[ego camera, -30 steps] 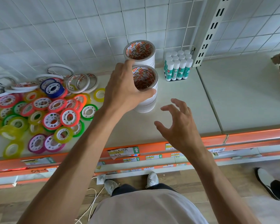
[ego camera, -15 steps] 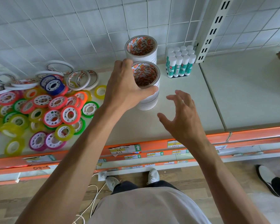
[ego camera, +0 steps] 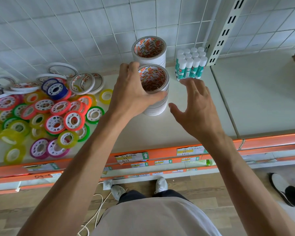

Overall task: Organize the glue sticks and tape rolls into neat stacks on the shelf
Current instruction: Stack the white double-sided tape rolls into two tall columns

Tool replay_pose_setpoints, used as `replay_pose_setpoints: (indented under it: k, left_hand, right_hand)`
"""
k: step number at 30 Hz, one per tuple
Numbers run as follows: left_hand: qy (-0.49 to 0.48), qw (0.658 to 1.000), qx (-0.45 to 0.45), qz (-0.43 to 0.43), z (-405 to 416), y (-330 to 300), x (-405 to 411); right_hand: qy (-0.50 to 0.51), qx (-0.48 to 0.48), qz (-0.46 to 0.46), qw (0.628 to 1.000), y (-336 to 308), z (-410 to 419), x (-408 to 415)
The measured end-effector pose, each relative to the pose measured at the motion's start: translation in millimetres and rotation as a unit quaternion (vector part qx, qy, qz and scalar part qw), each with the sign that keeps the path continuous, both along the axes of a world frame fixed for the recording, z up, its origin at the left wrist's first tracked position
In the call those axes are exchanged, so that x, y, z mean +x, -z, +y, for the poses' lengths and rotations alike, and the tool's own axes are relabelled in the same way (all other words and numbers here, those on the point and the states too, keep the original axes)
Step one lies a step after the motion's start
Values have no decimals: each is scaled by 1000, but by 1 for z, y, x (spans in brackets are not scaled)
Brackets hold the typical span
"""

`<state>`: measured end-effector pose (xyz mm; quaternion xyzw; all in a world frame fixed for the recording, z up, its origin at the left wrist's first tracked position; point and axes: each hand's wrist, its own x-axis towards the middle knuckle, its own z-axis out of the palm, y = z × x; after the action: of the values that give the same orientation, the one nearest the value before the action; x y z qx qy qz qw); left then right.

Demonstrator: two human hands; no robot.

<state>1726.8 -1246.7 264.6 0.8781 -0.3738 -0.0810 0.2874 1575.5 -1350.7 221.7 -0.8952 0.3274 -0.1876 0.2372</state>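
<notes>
Gripping near stack of white tape rolls point(ego camera: 156, 99) w/ left hand point(ego camera: 133, 94), fingers curled round side, mid-shelf point(ego camera: 160, 130). Right hand point(ego camera: 196, 106) spread, empty, just beside. Rolls prob light, stiff, but stack slides; hold low, both sides. Glue sticks point(ego camera: 191, 65) upright at back.

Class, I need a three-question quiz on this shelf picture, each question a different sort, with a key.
1. True or false: the left hand grips the near tape stack.
2. The glue sticks stand: A) right of the far tape stack, B) among the coloured rolls, C) on the floor.
3. Fill in: the right hand holds ____.

Key: 1 true; 2 A; 3 nothing, its fingers are spread beside the near stack.
</notes>
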Motion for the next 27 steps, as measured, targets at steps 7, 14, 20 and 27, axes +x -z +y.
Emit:
replay_pose_setpoints:
  k: [7,14,20,27]
  left_hand:
    - [21,1000,1,23,16,1,9]
    - [5,999,-27,44,14,0,10]
    - [2,998,-34,53,13,5,15]
    - [22,999,6,31,11,5,21]
  right_hand:
    - [-69,10,1,998,-18,-16,10]
    - [-152,54,7,987,-39,-34,26]
    - [-151,79,8,985,-47,-35,30]
    - [-142,76,14,987,-50,-30,28]
